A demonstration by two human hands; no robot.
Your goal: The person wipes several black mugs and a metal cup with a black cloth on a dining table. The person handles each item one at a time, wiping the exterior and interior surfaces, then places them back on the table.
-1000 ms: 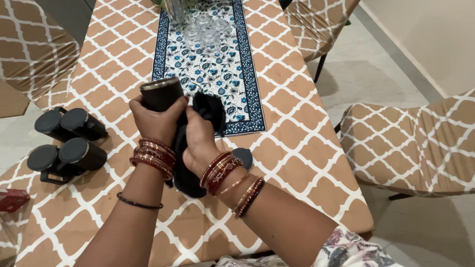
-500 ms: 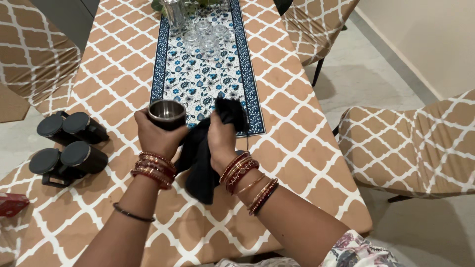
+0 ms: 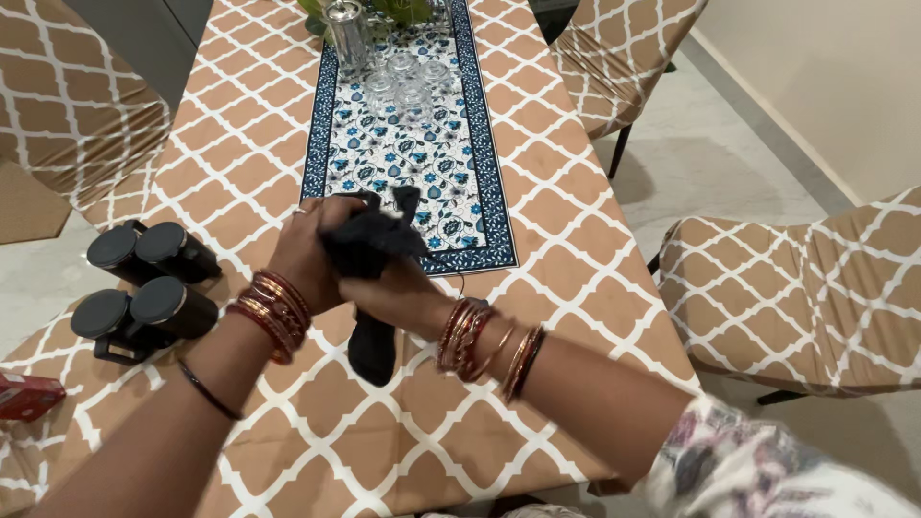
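Note:
My left hand (image 3: pixel 305 257) is wrapped around a dark metal cup, which a black cloth (image 3: pixel 369 247) hides almost entirely. My right hand (image 3: pixel 398 293) presses that cloth over and into the cup's top, and the cloth's loose end hangs down below the hands. Both wrists wear red and gold bangles. The hands are held just above the tan table cover (image 3: pixel 566 249) with its white lattice pattern, near the front end of a blue floral runner (image 3: pixel 403 144).
Several black lidded cups in a rack (image 3: pixel 144 283) stand at the table's left edge. Clear glasses and a jug (image 3: pixel 389 53) sit at the far end of the runner. A small red thing (image 3: pixel 27 395) lies at left. Covered chairs (image 3: pixel 806 278) stand around the table.
The cup was upright with its open mouth showing and the cloth beside it. Now the cloth covers the cup's top, with my right hand pushed over it.

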